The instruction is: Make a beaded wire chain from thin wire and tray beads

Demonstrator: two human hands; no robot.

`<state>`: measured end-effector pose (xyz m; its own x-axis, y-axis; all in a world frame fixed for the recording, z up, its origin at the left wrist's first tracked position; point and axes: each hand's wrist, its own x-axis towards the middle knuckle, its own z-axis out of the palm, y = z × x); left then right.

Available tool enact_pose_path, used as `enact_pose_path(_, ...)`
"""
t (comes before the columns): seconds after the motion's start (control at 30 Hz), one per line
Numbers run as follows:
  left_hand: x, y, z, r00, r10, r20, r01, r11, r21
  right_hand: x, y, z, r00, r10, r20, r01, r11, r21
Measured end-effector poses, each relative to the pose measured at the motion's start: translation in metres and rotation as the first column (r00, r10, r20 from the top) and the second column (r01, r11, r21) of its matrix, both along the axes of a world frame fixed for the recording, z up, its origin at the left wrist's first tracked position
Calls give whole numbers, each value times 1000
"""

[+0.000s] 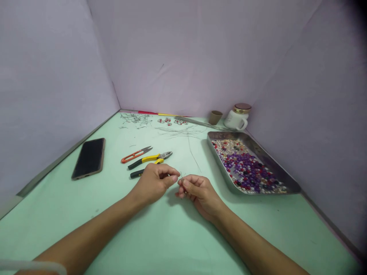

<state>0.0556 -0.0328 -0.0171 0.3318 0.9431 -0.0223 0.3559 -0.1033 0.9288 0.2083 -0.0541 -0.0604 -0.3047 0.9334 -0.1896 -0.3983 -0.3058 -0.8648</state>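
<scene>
Near the middle of the table, my right hand (202, 193) pinches a short piece of thin wire (181, 175) between thumb and fingers. The wire's end sticks up above the fingertips, and the rest is mostly hidden by them. Just left of it, my left hand (157, 182) has its thumb and index fingertip brought together beside the wire; whatever lies between them is too small to make out. Combination pliers (149, 157) with yellow and black handles lie behind my left hand, which partly covers one handle. Orange thread snips (136, 154) rest beyond the pliers.
On the right stands a metal tray (273, 164) of mixed beads (249, 170). A phone (89, 158) lies at left. Along the back are wire scraps (136, 119), red-beaded wire pieces (164, 121), long loose wires (180, 132), a brown cup (215, 117) and a lidded white mug (236, 119).
</scene>
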Motion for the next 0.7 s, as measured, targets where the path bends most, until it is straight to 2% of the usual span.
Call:
enact_pose_path(0.1,0,-2,0,997,-54,-46,56,998,26,-1,-1,-1,998,-2,60,0,999,37)
enact_pose_path(0.23,-1,-5,-1,969,-62,-240,112,974,199,-1,-2,2,988,-13,152,1,997,79)
enact_pose_path(0.3,-2,-4,-2,950,-89,-300,166,956,242,-1,-2,3,986,-4,165,-10,996,84)
enact_pose_path(0.4,-4,-4,-3,929,-166,-332,260,930,261,1,-3,2,991,67,115,-74,995,60)
enact_pose_path(0.5,-7,-3,-1,911,-263,-318,364,875,320,4,-3,3,983,182,32,-183,983,8)
enact_pose_path(0.57,-10,0,2,907,-316,-280,394,870,297,6,-3,5,976,211,49,-212,977,23)
enact_pose_path(0.7,-16,8,7,916,-381,-128,391,918,68,7,-4,14,939,148,310,-203,967,155)
